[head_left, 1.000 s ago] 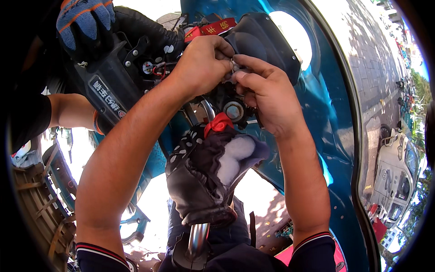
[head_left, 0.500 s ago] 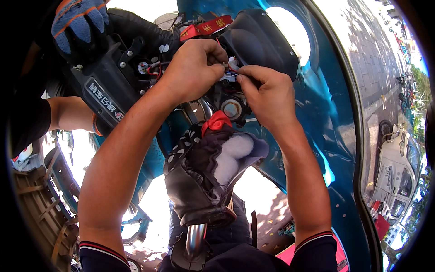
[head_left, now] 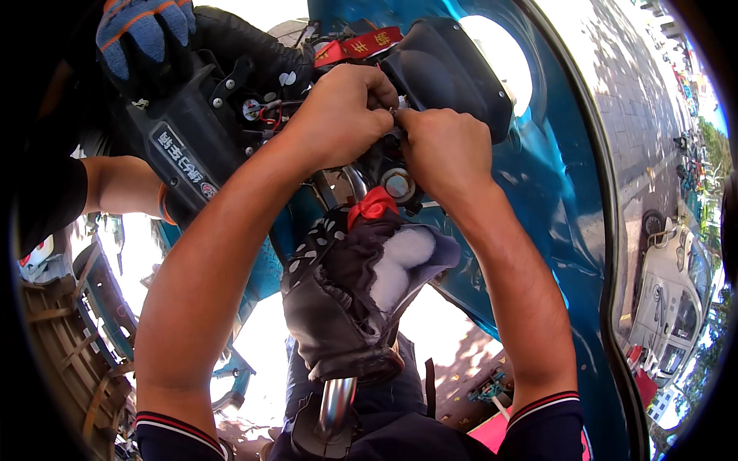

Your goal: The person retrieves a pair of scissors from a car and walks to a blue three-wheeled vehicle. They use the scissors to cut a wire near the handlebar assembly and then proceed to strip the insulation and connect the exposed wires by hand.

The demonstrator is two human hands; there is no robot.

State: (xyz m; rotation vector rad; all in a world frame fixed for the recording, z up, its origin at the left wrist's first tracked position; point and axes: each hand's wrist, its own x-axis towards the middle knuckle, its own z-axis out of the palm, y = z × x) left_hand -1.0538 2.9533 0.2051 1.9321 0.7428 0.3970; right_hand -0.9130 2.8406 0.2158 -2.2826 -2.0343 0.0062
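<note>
My left hand [head_left: 338, 115] and my right hand [head_left: 442, 150] meet fingertip to fingertip over a small part among the wires behind the black headlight housing [head_left: 453, 65] of a teal scooter. Both pinch something tiny between them; what it is stays hidden by my fingers. Just below my hands sits a round chrome key lock [head_left: 398, 184]. A padded black handlebar mitt [head_left: 354, 296] with a red bow [head_left: 371, 206] covers the grip under my forearms.
Another person's blue and orange gloved hand [head_left: 146, 34] rests on the black front panel [head_left: 188, 150] at upper left, their bare forearm [head_left: 119, 184] below it. A chrome handlebar end [head_left: 336, 403] points toward me. The teal body panel [head_left: 565, 230] curves right. A grey crate [head_left: 69, 338] stands lower left.
Both my hands have shifted slightly up and closer together, fingertips now touching over the wiring. The gloved hand has stayed on the panel.
</note>
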